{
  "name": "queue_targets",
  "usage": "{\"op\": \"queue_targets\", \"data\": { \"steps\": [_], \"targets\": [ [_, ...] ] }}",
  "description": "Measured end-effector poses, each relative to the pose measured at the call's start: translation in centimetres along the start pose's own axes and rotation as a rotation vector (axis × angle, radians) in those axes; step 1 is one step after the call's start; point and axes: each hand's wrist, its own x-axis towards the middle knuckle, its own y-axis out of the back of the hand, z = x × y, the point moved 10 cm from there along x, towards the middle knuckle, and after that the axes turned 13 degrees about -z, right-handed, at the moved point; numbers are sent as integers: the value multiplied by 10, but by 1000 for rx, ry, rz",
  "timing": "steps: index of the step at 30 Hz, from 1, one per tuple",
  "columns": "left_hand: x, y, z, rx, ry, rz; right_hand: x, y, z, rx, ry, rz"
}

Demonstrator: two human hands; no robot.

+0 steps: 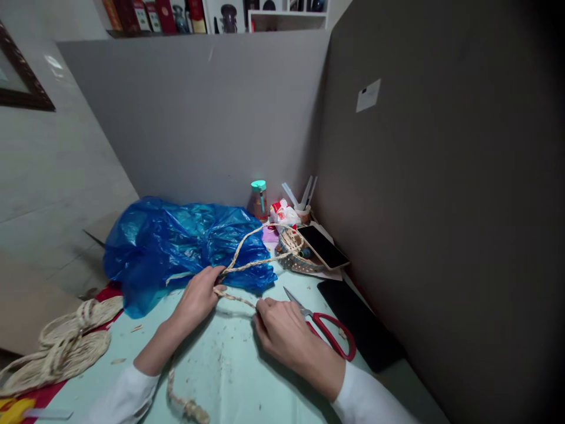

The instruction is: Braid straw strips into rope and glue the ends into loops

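A braided, straw-coloured cord [247, 266] runs from my left hand [199, 296] up to a small basket [300, 263] and back in a long loop. My left hand is closed on the cord at the middle of the table. A short stretch of it spans to my right hand [282, 330], whose fingers pinch it. Below my left wrist hangs a knotted cord end [189, 407] on the table. Red-handled scissors [331, 333] lie beside my right hand, blades pointing up and left.
A blue plastic bag [185, 235] lies behind my left hand. Coiled cord bundles [66, 344] sit at the left edge. A lidded jar [259, 200], a tablet [323, 247] and a black flat object [359, 324] are near the partitions.
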Motion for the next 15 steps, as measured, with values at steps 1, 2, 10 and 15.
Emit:
{"op": "queue_targets", "data": {
  "steps": [1,2,10,15],
  "targets": [
    [0,-4,5,-13,-17,4,0,-2,-2,-3,15,-14],
    [-1,-8,12,-28,-44,7,0,-3,-5,-5,30,-27],
    [-2,-25,30,-171,-153,76,4,-10,-8,-8,47,-93],
    [-3,0,-7,-188,14,219,1,-10,-13,42,65,-94]
  ]
}}
